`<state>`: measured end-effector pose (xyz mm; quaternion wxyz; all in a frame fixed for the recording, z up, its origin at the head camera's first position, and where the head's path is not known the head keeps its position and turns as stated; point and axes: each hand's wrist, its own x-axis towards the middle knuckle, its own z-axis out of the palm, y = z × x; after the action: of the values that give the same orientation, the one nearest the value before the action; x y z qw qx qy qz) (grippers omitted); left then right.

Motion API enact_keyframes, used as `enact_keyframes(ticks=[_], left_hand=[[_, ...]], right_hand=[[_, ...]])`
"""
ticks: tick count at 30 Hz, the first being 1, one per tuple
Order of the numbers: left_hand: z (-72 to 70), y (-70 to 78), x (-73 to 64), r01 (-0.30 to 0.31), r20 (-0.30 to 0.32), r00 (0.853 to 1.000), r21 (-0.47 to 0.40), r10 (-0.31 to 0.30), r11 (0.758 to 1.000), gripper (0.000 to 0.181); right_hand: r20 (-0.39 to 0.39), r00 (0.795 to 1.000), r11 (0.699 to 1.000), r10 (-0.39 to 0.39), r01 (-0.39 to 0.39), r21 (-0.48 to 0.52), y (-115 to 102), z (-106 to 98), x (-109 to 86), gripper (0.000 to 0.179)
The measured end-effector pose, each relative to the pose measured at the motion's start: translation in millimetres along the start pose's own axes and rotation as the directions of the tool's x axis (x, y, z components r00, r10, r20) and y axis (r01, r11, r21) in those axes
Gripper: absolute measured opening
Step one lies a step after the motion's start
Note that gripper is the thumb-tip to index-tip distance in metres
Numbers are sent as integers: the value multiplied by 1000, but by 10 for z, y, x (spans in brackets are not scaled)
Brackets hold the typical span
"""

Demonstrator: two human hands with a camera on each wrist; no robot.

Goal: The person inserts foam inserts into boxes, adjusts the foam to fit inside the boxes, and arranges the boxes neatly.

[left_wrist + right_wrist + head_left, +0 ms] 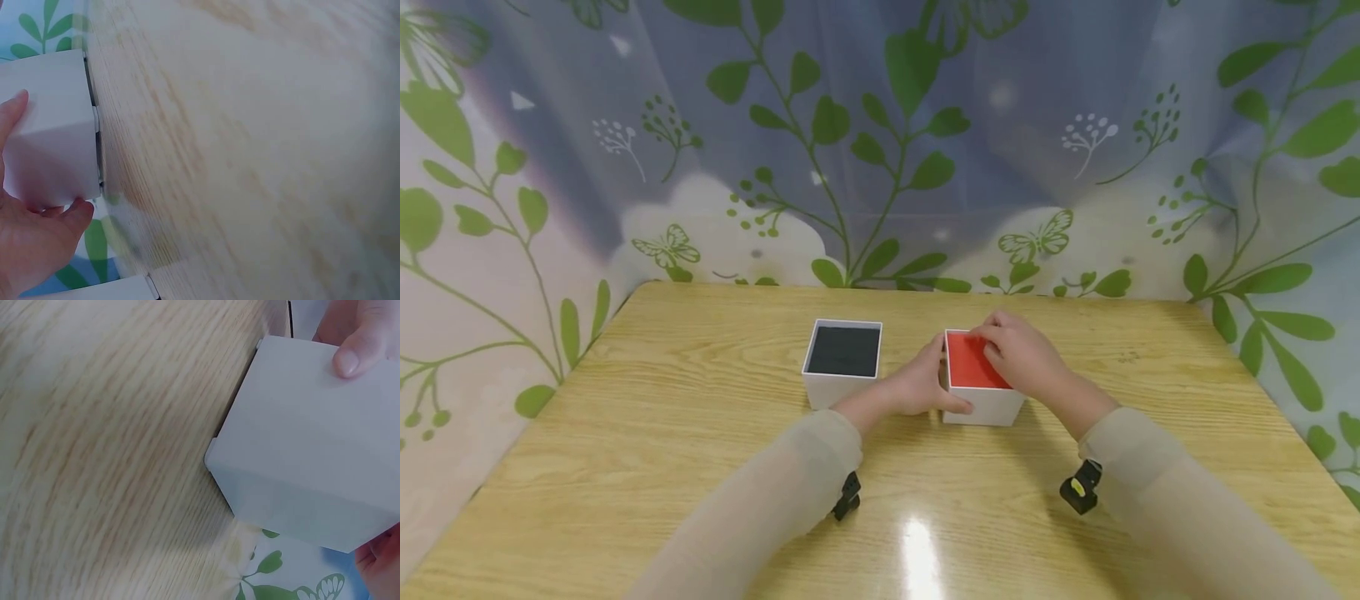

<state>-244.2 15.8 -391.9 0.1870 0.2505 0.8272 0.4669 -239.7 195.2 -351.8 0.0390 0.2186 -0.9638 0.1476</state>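
Observation:
Two white boxes with no lids stand side by side on the table. Red material fills the top of the right white box, while a dark, flat-looking filling lies in the left white box. My left hand grips the right box at its near left corner, thumb on the front wall and fingers along the left side. My right hand reaches over that box's right edge, bent fingertips at the red surface; whether they pinch it cannot be made out.
The boxes rest on a wooden table, toward its far side. Behind it hangs a leaf-patterned curtain. Small black devices are worn at both wrists.

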Motion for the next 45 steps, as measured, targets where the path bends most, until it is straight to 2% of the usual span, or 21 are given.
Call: enact_keyframes(ticks=[4, 11, 17, 27, 30, 36, 45], left_hand=[[6, 9, -3, 0, -2, 1000, -6, 0, 1000, 85], [13, 6, 3, 10, -5, 1000, -18, -10, 1000, 85], [14, 4, 1, 7, -6, 1000, -47, -7, 999, 86], [12, -3, -15, 16, -2, 1000, -59, -16, 998, 88], [9, -8, -19, 20, -2, 1000, -50, -20, 999, 88], [5, -20, -14, 12, -6, 1000, -32, -12, 999, 88], [13, -29, -1, -6, 13, 1000, -34, 6, 999, 100]], right_hand=[[0, 1000, 1000, -2, 2, 6, 11, -3, -7, 29], [-9, 999, 998, 46, -46, -49, 58, -19, -46, 27], [-10, 998, 998, 62, -62, -21, 108, -66, -85, 26], [-3, 999, 996, 43, -43, -82, 170, -100, -132, 28], [-13, 1000, 996, 29, -29, -79, 140, -84, -119, 28], [-20, 998, 995, -52, 50, -81, -13, -18, -25, 30], [-4, 990, 985, -138, 137, -105, -133, 51, 27, 36]])
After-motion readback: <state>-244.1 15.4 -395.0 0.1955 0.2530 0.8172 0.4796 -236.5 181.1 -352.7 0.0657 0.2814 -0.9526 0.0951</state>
